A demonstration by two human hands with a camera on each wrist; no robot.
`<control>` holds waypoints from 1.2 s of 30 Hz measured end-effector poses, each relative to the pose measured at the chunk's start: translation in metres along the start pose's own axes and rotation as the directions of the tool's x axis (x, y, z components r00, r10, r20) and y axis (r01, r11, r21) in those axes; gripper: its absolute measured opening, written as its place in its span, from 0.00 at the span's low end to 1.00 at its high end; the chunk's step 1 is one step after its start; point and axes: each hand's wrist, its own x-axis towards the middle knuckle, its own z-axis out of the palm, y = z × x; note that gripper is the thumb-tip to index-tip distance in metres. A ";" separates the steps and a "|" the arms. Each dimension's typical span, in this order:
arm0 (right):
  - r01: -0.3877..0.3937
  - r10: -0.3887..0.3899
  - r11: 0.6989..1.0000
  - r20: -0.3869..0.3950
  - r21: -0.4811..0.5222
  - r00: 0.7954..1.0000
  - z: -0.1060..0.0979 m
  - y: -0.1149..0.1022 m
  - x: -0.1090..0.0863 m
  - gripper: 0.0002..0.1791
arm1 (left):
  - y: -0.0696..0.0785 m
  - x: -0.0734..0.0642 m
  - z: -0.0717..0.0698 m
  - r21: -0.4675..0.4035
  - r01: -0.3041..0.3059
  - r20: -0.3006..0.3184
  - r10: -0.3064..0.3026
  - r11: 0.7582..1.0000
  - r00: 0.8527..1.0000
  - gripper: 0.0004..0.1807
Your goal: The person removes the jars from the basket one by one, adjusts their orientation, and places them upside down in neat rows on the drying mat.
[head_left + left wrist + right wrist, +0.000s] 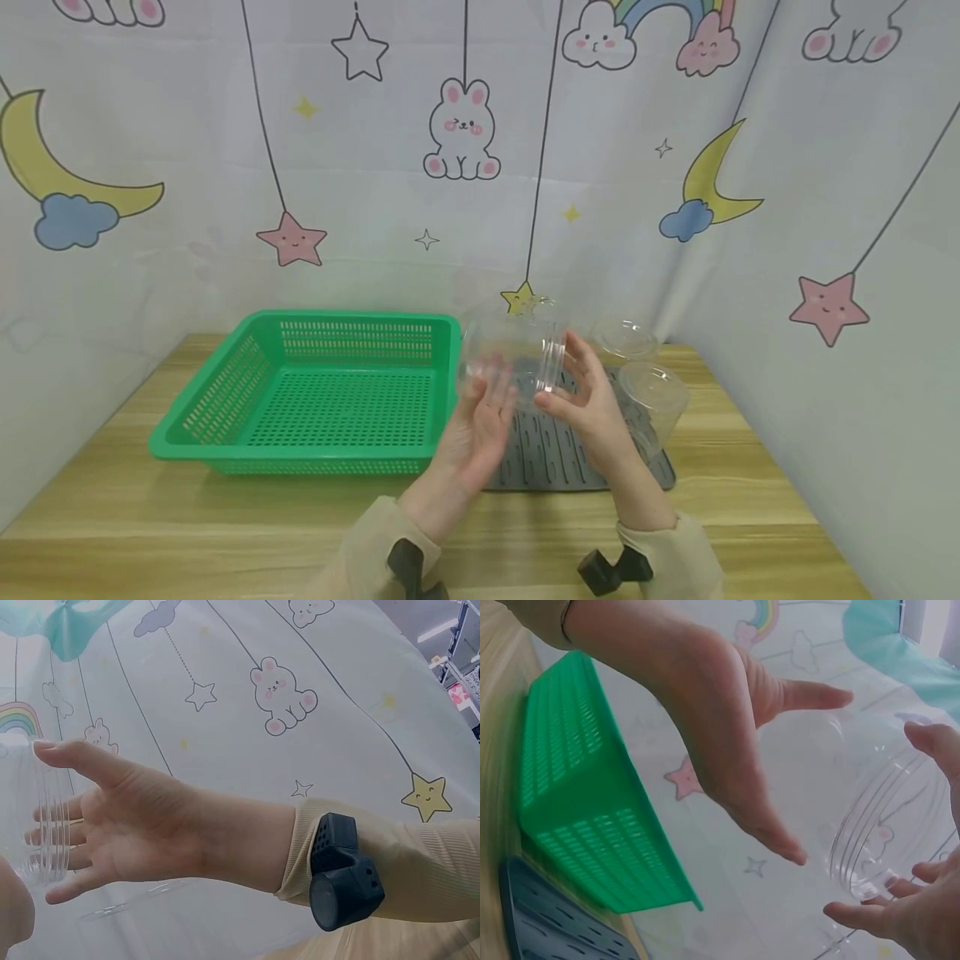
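Observation:
A clear, ridged-rim plastic jar lies on its side in the air between the hands, above a dark grey mat. My right hand grips it round the ridged mouth, thumb on the near side. My left hand is at the other end, palm turned up with fingers straight; whether it touches the clear wall is hard to tell. In the right wrist view the left hand spreads thumb and fingers about the jar's body. The left wrist view has the right hand at the ridged rim.
A green plastic basket stands on the wooden table to the left. At the right, another clear container and a clear round piece stand by the grey mat. A printed curtain hangs behind.

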 end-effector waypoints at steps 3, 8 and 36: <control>0.003 -0.003 1.000 -0.003 -0.006 1.000 -0.001 -0.002 0.000 0.59 | 0.001 0.002 0.001 0.031 -0.022 -0.006 0.022 0.999 1.000 0.69; 0.034 -0.034 0.999 -0.045 -0.005 0.998 -0.005 -0.008 -0.001 0.51 | 0.005 0.007 0.004 0.170 -0.086 0.004 0.086 0.982 0.996 0.70; 0.229 -0.206 0.969 -0.199 0.095 0.958 -0.034 -0.026 -0.007 0.33 | -0.021 0.013 -0.004 0.735 -0.109 -0.084 0.250 0.669 0.965 0.61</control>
